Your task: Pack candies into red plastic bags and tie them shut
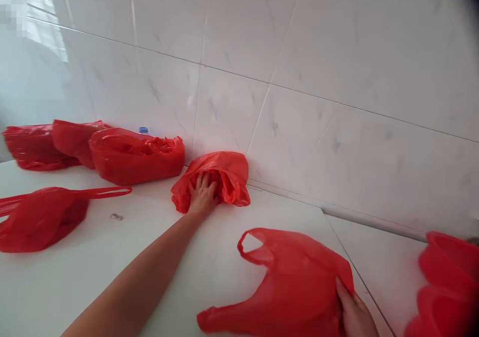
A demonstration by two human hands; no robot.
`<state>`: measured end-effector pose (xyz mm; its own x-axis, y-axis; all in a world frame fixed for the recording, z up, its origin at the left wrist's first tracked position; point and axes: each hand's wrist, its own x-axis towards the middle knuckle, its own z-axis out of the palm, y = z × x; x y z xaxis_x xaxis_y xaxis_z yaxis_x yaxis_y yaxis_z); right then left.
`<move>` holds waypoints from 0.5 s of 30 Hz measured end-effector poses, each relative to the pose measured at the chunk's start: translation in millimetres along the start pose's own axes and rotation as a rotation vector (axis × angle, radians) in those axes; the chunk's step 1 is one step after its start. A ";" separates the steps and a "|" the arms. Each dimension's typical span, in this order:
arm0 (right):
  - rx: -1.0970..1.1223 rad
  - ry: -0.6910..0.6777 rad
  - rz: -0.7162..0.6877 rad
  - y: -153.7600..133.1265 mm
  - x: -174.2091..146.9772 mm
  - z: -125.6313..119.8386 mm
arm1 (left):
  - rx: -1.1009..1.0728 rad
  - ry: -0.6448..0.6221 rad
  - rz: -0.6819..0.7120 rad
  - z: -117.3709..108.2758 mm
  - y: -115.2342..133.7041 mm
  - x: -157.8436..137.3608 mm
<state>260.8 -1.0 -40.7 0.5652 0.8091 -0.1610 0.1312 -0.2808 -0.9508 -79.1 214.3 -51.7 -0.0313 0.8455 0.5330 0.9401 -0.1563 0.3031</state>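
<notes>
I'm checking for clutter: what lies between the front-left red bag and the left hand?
The head view shows white tabletop and a small mark or scrap, unclear which.

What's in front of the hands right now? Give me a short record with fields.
Left hand: left hand, fingers spread in the mouth of a bunched red bag
Right hand: right hand, gripping the edge of a flat red bag
Left side: loose red bag with stretched handles
Back left: three bundled red bags, small blue object behind
Far right: red items, blurred, kind unclear
Surface: white table
Behind: tiled wall
</notes>
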 end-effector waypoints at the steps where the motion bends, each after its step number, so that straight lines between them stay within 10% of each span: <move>1: 0.015 0.004 0.019 -1.5 3.7 -2.5 | -0.011 0.007 0.013 -1.2 1.9 -3.3; 10: 0.244 0.004 0.062 5.4 10.6 0.4 | -0.164 0.119 0.211 -25.3 19.7 -47.0; 15: 0.022 0.143 -0.166 11.5 15.3 0.8 | -0.309 -0.126 0.615 -36.4 58.3 -83.3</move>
<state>270.3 8.6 -54.3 0.6472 0.7615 0.0363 0.2153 -0.1368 -0.9669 -34.0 116.2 -49.7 0.5329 0.6069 0.5896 0.6342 -0.7478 0.1965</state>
